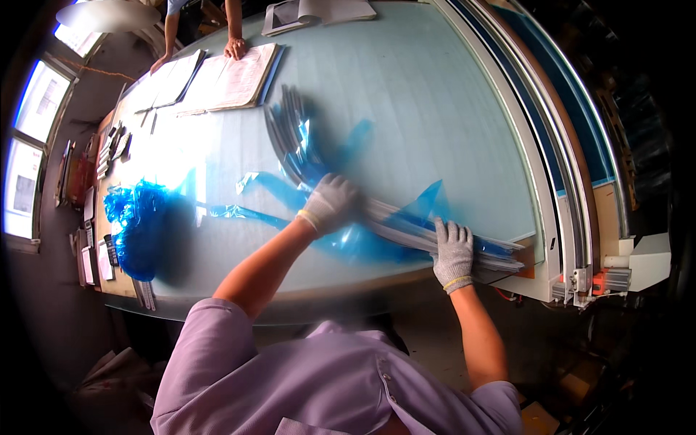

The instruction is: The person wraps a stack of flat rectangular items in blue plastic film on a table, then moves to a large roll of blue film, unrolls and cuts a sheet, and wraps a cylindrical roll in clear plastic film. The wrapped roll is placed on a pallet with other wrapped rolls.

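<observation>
A bundle of long, thin grey-white strips (395, 221) lies slantwise across the glass-topped table, partly covered by clear blue plastic film (428, 203). My left hand (332, 203), in a grey knit glove with a yellow cuff, is closed around the middle of the bundle. Near the bundle's right end, my gloved right hand (454, 254) grips it with the fingers over the top; its thumb is hidden. Loose pieces of film spread on the glass beneath and beside the strips. The far end of the bundle (286, 130) curves up and away from me.
Crumpled blue film (138, 225) sits at the table's left. Open paper folders (228, 80) lie at the far side, under another person's hand (235, 48). A metal rail machine (573, 181) borders the right edge. Small tools and a calculator (110, 250) line the left edge.
</observation>
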Demonstrator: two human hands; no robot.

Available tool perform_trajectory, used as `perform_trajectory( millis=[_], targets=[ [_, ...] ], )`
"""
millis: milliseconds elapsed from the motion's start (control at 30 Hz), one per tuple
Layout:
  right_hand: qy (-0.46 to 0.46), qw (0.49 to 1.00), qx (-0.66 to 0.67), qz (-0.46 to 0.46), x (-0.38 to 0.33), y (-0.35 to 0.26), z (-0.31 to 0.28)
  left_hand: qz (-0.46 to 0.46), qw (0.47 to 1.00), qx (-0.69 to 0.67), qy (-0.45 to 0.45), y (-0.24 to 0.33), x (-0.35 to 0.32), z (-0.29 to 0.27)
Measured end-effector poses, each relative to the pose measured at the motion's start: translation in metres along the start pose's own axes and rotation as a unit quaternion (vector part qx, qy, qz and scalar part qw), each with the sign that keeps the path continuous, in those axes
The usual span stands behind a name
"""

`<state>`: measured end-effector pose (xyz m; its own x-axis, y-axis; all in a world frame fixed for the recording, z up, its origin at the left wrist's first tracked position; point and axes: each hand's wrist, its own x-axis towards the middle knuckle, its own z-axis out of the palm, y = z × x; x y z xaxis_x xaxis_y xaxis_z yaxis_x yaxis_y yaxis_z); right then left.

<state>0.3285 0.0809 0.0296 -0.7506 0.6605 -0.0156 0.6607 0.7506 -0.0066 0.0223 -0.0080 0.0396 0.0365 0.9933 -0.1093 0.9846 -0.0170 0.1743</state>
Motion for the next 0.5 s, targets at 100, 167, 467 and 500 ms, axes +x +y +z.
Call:
perform_trajectory(
  millis=[100,167,467,500],
  targets=[
    [0.003,0.999,-0.026,-0.044,0.006,0.01,-0.002,-0.071,0.995,-0.025,0.058,0.02,-0.039,0.02],
    [0.006,0.997,-0.027,-0.073,0.015,0.014,0.002,-0.091,0.992,-0.035,0.083,0.017,-0.059,0.036],
    [0.014,0.993,-0.03,-0.114,0.1,0.038,0.009,-0.199,0.975,0.028,0.094,-0.046,-0.073,0.036],
    [0.001,0.994,-0.023,-0.111,0.114,0.037,0.003,-0.2,0.975,0.028,0.092,-0.052,-0.065,0.035]
  ],
)
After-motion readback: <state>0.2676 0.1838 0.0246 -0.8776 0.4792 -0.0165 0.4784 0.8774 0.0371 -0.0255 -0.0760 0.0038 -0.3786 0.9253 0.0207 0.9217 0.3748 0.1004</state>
